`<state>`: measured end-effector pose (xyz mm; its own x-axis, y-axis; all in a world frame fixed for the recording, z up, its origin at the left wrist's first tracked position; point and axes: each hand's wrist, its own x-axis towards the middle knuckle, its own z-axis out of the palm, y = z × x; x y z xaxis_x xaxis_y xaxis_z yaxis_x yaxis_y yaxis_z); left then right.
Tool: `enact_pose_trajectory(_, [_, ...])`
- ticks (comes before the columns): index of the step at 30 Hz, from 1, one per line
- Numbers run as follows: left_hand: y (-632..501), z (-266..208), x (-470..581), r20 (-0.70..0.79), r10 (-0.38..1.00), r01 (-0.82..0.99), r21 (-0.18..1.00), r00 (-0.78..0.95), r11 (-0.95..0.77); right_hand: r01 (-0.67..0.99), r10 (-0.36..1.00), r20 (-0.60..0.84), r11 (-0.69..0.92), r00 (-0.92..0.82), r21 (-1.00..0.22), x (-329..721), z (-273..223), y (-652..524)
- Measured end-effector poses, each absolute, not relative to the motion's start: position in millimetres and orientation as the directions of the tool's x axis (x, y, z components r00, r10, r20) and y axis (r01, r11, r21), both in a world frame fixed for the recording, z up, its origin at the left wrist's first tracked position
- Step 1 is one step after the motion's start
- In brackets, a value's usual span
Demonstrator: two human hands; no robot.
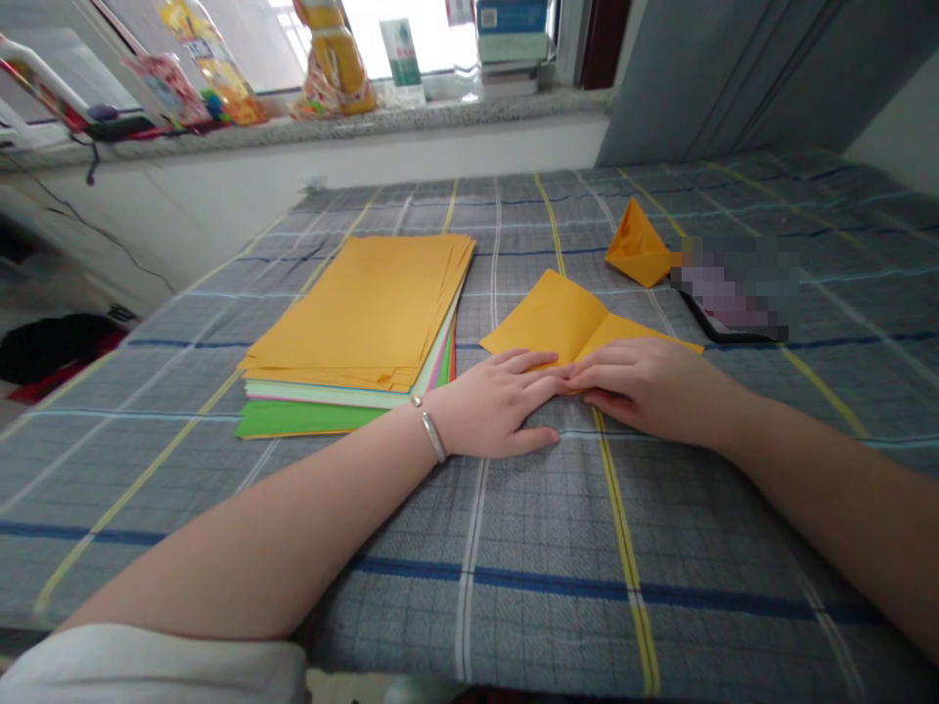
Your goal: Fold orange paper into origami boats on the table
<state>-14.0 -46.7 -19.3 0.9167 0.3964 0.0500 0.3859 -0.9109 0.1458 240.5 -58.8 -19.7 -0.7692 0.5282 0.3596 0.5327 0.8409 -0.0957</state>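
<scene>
1. White sleeve (161, 670) lay nearest, lower left.
2. Orange sheet (550, 313), creased, lay on the desk (543, 518), right of the paper stack (367, 303).
3. Left hand (506, 403) spread over its near edge; right hand (652, 391) curled beside it, grip unclear.
4. Judged light, crisp, easily creased; best held by edges.
5. Green-and-white carton (402, 54): lettering too blurred to read.

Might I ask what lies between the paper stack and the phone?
In the head view, the creased orange sheet lies between the paper stack and the phone, with the folded paper shape also there, beside the phone.
</scene>
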Motion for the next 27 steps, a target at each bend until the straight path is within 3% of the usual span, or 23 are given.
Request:
enact_pose_trajectory(8, [-43,-21,-16,0.068,0.347,0.334,0.147,0.935,-0.931,0.486,0.482,0.322,0.871,-0.815,-0.075,240,-14,-62])
enact_pose_trajectory(16, [-44,-15,-14,0.053,0.356,0.347,0.132,0.933,-0.928,0.519,0.508,0.284,0.854,-0.813,-0.043,236,-14,-63])
enact_pose_trajectory(21, [-46,-11,-12,0.035,0.373,0.366,0.126,0.927,-0.922,0.574,0.575,0.182,0.817,-0.798,-0.064,237,-6,-67])
enact_pose_trajectory(27, [-49,-9,-10,0.025,0.382,0.377,0.117,0.924,-0.919,0.576,0.566,0.146,0.816,-0.812,0.044,245,1,-65])
